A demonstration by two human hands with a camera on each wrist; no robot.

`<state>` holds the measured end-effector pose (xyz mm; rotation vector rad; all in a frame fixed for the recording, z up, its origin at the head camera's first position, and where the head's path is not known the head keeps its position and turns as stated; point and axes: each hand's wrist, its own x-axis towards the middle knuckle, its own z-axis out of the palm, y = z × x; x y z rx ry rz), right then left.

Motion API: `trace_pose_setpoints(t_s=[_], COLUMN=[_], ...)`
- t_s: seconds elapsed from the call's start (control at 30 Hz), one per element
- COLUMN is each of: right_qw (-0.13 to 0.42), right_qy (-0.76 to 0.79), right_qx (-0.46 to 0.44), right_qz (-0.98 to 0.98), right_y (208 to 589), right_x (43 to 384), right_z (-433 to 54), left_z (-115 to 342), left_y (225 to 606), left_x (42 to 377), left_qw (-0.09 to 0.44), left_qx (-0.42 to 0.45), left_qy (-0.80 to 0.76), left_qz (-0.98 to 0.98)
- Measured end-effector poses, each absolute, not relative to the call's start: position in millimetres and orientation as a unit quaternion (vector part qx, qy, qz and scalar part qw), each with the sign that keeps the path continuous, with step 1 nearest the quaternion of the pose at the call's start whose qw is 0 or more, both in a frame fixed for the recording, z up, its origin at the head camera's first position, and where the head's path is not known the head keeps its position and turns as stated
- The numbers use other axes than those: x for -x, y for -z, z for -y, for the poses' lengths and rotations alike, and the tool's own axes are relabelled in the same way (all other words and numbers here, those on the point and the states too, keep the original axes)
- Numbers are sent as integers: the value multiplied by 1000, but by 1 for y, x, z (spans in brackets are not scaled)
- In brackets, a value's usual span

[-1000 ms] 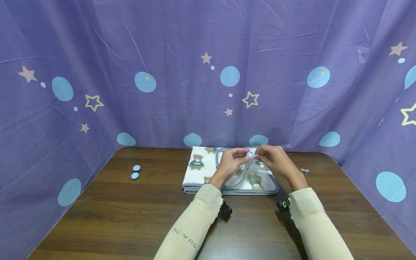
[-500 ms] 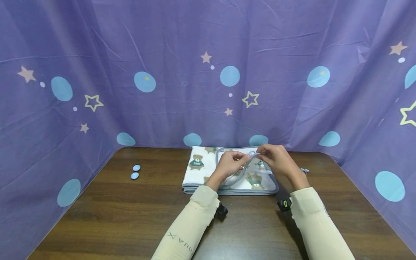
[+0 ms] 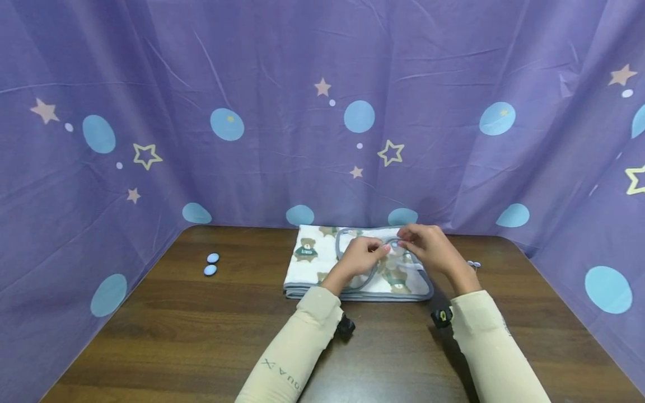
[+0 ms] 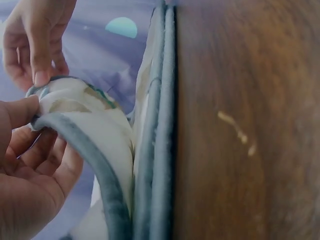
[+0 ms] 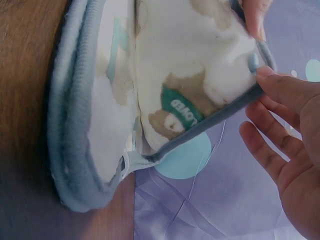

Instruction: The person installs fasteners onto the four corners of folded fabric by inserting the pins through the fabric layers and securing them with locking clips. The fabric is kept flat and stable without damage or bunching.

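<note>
A folded white blanket [image 3: 309,271] printed with brown bears in green tops lies at the back of the table, its edges bound in grey-blue. Its top layer is lifted at a corner. My left hand [image 3: 356,257] pinches the bound edge between thumb and fingers, close to my right hand [image 3: 430,246]. In the right wrist view, the right thumb and fingers pinch the same corner, and a small blue round button [image 5: 253,62] shows on the white cloth beside the thumb tip. The left wrist view shows the fingertips of both hands almost meeting at the raised corner.
Two light-blue round caps [image 3: 211,264] lie on the brown wooden table [image 3: 201,336] at the left. Right of the blanket are two small pins with pale heads [image 3: 473,263]. A purple curtain [image 3: 282,140] with stars and dots stands behind the table.
The blue button that showed between my hands earlier is less visible in the head view. My left hand has turned slightly at the corner; the right hand stays nearly in place.
</note>
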<state>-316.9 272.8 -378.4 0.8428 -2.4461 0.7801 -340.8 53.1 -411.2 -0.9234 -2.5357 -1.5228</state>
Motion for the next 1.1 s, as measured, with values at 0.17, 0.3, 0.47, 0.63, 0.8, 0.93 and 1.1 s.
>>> trace_pose_setpoints(t_s=[0.17,0.3,0.47,0.63,0.8,0.93,1.1], right_qw=[205,201,196,186,173,172,187], right_qy=[-272,-270,-268,-261,-259,-262,-256], right_qx=[-290,-286,-276,-256,-244,-234,-233], right_qz=[894,897,902,912,918,920,919], right_y=[376,374,373,370,367,366,368], right_x=[315,314,312,309,307,306,306], right_z=[-277,-280,-283,-288,-291,-299,-314], left_z=[-44,-35,-20,-7,0,6,12], left_y=[413,414,412,412,416,418,424], left_x=[346,352,358,366,373,375,379], left_qw=[-9,-10,-11,-48,-94,-106,-114], left_qx=[238,192,152,130,114,94,82], left_qy=[560,613,633,665,706,729,734], left_qz=[794,767,759,734,692,670,664])
